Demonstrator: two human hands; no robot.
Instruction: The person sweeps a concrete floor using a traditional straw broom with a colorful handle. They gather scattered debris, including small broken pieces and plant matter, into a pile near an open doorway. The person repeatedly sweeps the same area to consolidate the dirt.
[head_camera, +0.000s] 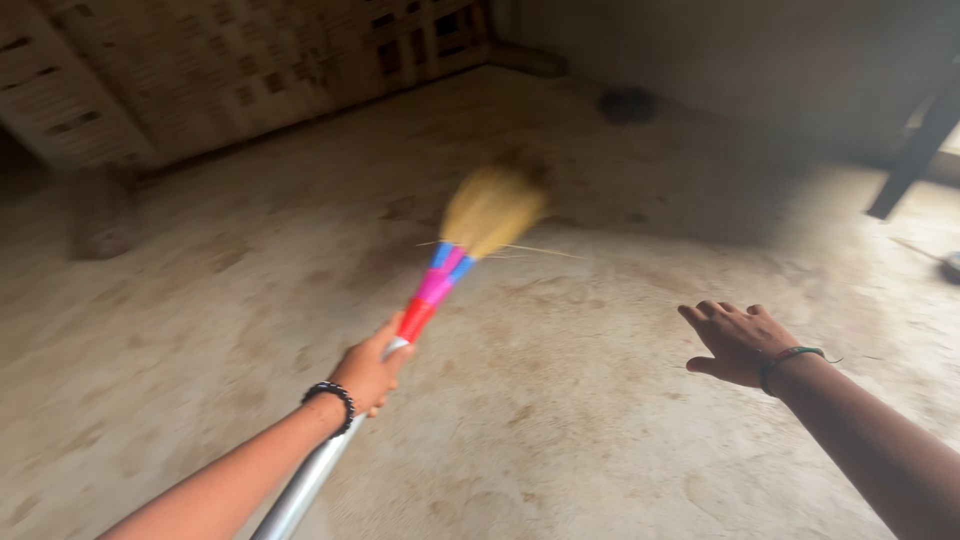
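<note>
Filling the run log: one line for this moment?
left hand: grips broom | right hand: open, empty | floor: bare concrete

Left hand (368, 372) grips broom (440, 275) — right hand (738, 342) empty, spread.

Straw broom (455, 262), seemingly metal handle.

We are seeing dim, warm light coming from the right, shadow lying across the far floor (600, 420), and motion blur smearing the broom (480, 225) head and back wall (230, 70).
</note>
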